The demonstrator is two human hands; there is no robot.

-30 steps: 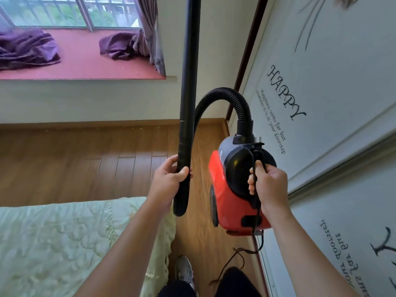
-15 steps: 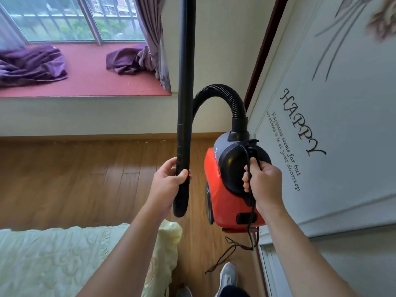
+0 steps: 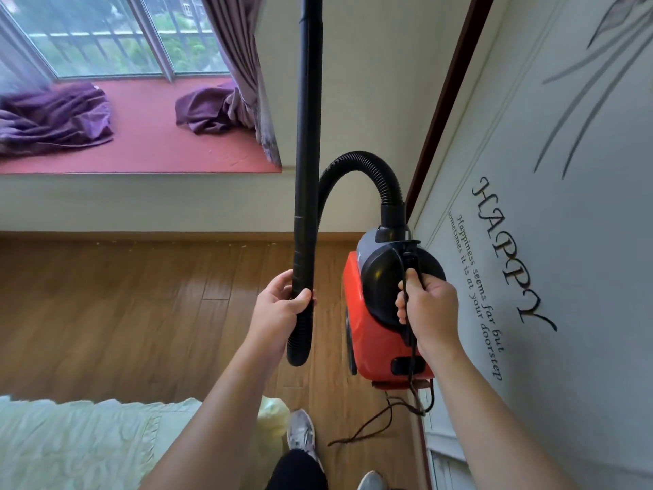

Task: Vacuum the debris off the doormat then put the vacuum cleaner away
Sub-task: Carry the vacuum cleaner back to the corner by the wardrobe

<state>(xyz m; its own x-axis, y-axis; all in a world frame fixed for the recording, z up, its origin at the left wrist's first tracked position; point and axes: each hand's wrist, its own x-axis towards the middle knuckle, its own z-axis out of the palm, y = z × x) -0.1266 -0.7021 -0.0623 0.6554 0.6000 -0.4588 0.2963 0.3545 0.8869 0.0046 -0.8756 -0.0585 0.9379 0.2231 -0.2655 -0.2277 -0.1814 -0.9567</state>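
I carry a red and black canister vacuum cleaner [image 3: 374, 334] off the floor, close to the wall on the right. My right hand [image 3: 425, 309] grips its black top handle together with the power cord. My left hand [image 3: 279, 309] is closed around the lower end of the black rigid tube [image 3: 307, 136], which stands upright and runs out of the top of the view. A ribbed black hose [image 3: 357, 171] arches from the tube's lower end over to the canister's top. The cord's loose end [image 3: 374, 422] dangles below the canister. No doormat is in view.
A wooden floor [image 3: 123, 305] lies ahead. A pale green quilted bed [image 3: 88, 447] fills the lower left. A red window seat [image 3: 148, 143] holds purple cloths and a curtain [image 3: 243, 76]. A lettered white wall panel [image 3: 565, 242] runs along the right. My shoes [image 3: 300, 433] are below.
I have walked forward toward the window seat: the bed slid lower in view and the wall lettering moved nearer. Both hands keep the same grip on tube and handle.
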